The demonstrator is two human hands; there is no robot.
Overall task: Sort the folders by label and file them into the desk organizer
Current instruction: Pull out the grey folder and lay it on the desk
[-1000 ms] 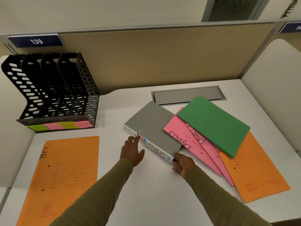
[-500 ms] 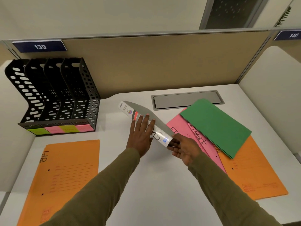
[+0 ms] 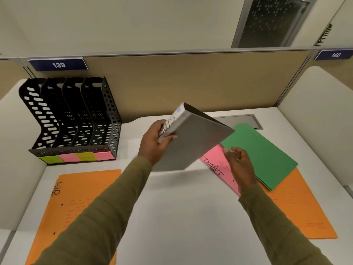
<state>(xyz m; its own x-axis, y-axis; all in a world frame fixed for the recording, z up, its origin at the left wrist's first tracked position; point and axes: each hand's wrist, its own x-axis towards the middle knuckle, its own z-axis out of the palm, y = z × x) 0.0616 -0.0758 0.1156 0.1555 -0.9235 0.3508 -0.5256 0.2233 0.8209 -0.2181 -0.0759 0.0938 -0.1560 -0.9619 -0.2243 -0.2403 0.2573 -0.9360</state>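
**One binder lifted, four slots waiting**

One grey binder is held off the desk by the left hand, whose fingers are clamped around the spine end, thumb on the cover. It is tilted, spine up and to the left, open edge toward the green folder. The right hand hovers just beside the binder's lower corner, fingers loosely apart and gripping nothing, above the pink folder marked FINANCE. The spine lettering is partly hidden by the fingers and cannot be read with certainty.

To do this step well, the spine label should first be matched against the coloured tags along the base of the black desk organizer; those tags are too small to be read. All four slots appear empty. The binder is best turned upright with the spine facing outward and steadied with the free hand before it is lowered, since a one-handed grip at one end is likely to let it swing. Two orange folders, one near left and one at right, remain unfiled on the desk.
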